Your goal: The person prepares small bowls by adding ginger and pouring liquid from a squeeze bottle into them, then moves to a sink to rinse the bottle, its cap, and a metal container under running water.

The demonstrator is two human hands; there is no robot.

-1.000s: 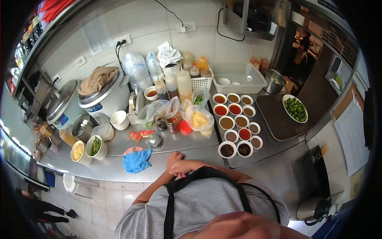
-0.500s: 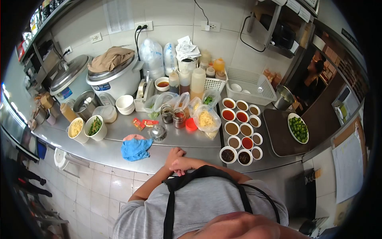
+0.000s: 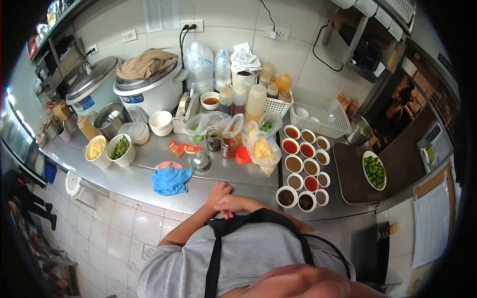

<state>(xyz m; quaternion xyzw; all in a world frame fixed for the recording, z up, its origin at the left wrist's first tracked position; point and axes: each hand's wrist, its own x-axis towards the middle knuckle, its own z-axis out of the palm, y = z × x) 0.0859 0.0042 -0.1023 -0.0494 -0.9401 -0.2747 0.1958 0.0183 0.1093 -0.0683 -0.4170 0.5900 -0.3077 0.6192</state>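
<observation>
My left hand [image 3: 218,192] rests at the front edge of the steel counter [image 3: 248,188], its fingers curled in and holding nothing. Against its wrist lies my right hand [image 3: 231,203], fingers bent downward, with no object visible in it. To the left of both hands is a crumpled blue cloth [image 3: 171,181], with a pink cloth [image 3: 169,165] partly under it. Just beyond stand a clear glass jar [image 3: 200,162], two more jars with dark and red contents, and a red lid [image 3: 243,155]. Small white cups of sauce [image 3: 293,164] stand in rows to the right.
Rice cookers [image 3: 149,89] and squeeze bottles [image 3: 256,103] line the back. Two white tubs [image 3: 121,151] of food stand left; plastic bags of shredded food [image 3: 263,150] lie centrally. A brown tray [image 3: 348,186] carries a dish of green limes [image 3: 373,170]. Another person [image 3: 397,107] appears beyond the opening.
The view has shifted slightly, so the counter items appear a little to the right. My hands keep the same pose. At far left, a person's legs have changed position.
</observation>
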